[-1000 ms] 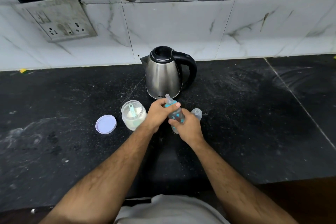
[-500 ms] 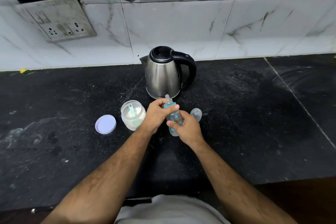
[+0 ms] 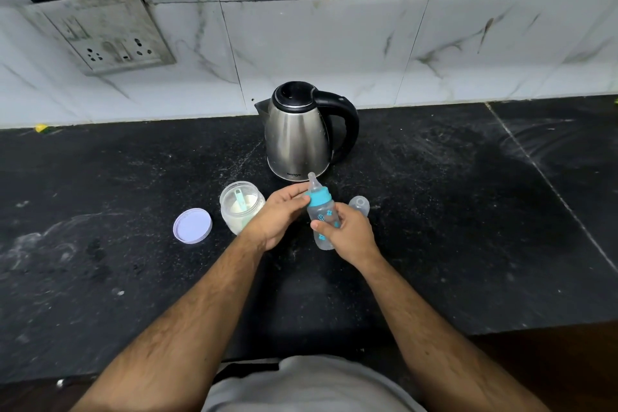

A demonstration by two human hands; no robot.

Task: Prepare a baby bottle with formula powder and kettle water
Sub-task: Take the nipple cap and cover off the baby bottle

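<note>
Your right hand (image 3: pixel 352 234) is wrapped round the body of the baby bottle (image 3: pixel 322 221), thumb across its front over the printed blue pattern, and it holds the bottle off the countertop (image 3: pixel 451 211), tilted with the teat leaning up and to the left. Your left hand (image 3: pixel 279 216) sits just beside the teal collar (image 3: pixel 319 198); its fingers are loosely curled and their tips touch the collar's left side, though you cannot tell whether they truly pinch it. A second ago that hand was folded over the top of the bottle and hid most of the collar and teat; now it has slid back to the left, so the whole collar and the clear teat (image 3: pixel 313 181) stand in plain sight. Your right hand has kept much the same grip on the body throughout, and the bottle has stayed in about the same spot in front of the kettle (image 3: pixel 297 137).

Nothing else on the black counter has moved. The steel kettle stands behind the bottle with its black handle to the right. The open formula jar (image 3: pixel 240 207) sits just left of your left hand, with pale powder and a light green scoop (image 3: pixel 241 202) inside. Its lilac lid (image 3: pixel 192 225) lies flat further left, apart from the jar. The bottle's clear cap (image 3: pixel 359 205) rests on the counter just behind your right hand.
</note>
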